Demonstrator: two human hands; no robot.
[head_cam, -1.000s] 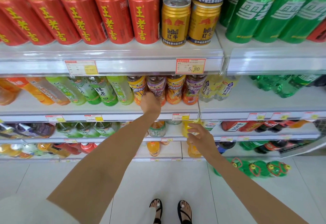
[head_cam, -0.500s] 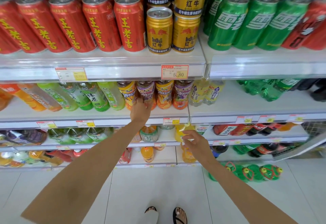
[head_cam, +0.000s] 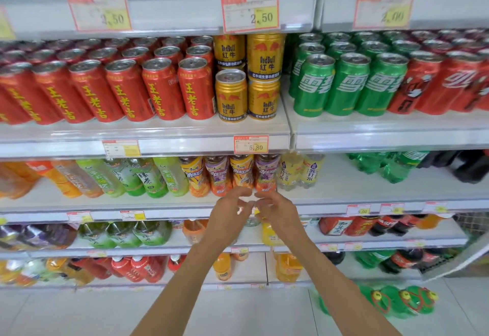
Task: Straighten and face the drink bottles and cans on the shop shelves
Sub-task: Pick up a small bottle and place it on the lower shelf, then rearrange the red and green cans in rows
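Setting: a shop aisle is shown, with white shelving (head_cam: 158,134) in tiers above a pale tiled floor (head_cam: 238,312).
Can shelf: red cans (head_cam: 161,89) are lined up in rows at the left. Gold cans (head_cam: 231,94) are set just beside them, some stacked two high. Green cans (head_cam: 315,87) are ranged to the right, with their labels turned outward.
Bottle shelf: on the tier below, green tea bottles (head_cam: 146,177), four iced-tea bottles (head_cam: 218,174) with yellow and purple labels, and pale yellow bottles (head_cam: 291,174) are ranged from left to right. All are seen leaning in the wide-angle view.
Price tag (head_cam: 251,144): it is marked 5.80 and fixed to the shelf edge above the iced-tea bottles.
Left hand (head_cam: 227,216): it is raised in front of the bottle shelf's front edge, just below the iced-tea bottles. The fingers are loosely bent and blurred, and nothing is seen held.
Right hand (head_cam: 280,214): it is raised just beside the left hand, with the fingers loosely bent and nothing gripped. Whether the two hands touch cannot be told.
Floor stock: a cluster of green bottles (head_cam: 391,301) is set on the floor at the lower right.
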